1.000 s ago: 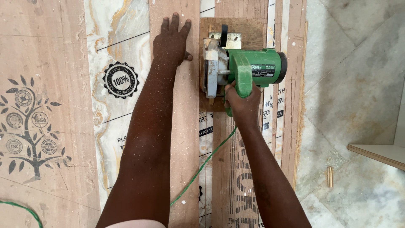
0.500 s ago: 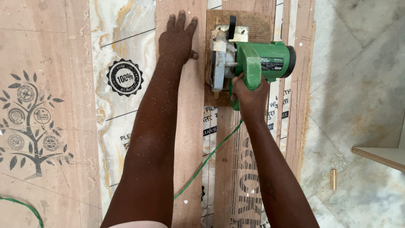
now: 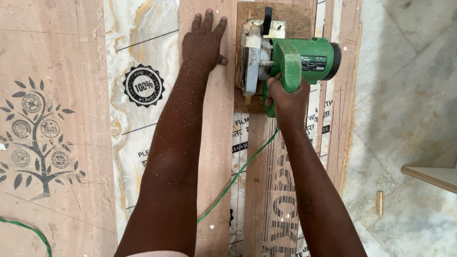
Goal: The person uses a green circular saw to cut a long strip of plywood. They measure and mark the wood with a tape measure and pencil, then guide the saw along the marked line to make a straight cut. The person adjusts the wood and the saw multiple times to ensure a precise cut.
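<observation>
Stacked plywood and laminate sheets are lying flat on a pale marble floor (image 3: 409, 95), printed protective film showing between bare wood strips.

Right hand (image 3: 285, 97) is wrapping closed around the rear handle of a green circular saw (image 3: 290, 59), which is sitting on its square wooden base plate just ahead of the knuckles, blade housing on the side toward the other hand. Judging by the bulk of motor and guard, the saw is likely heavy and rigid; the handle looks like the sound place to hold it, well clear of the blade.

Left hand (image 3: 204, 43) is lying open, palm down and fingers spread, pressing on a long plain wooden strip (image 3: 214, 157) just beside the saw's base. Strip looks stiff, thin, dusty.

Green power cord (image 3: 238, 173) is trailing back between the forearms. Sawdust is speckling both arms. Small wooden offcut (image 3: 379, 202) is lying on the floor well out from the right forearm.
</observation>
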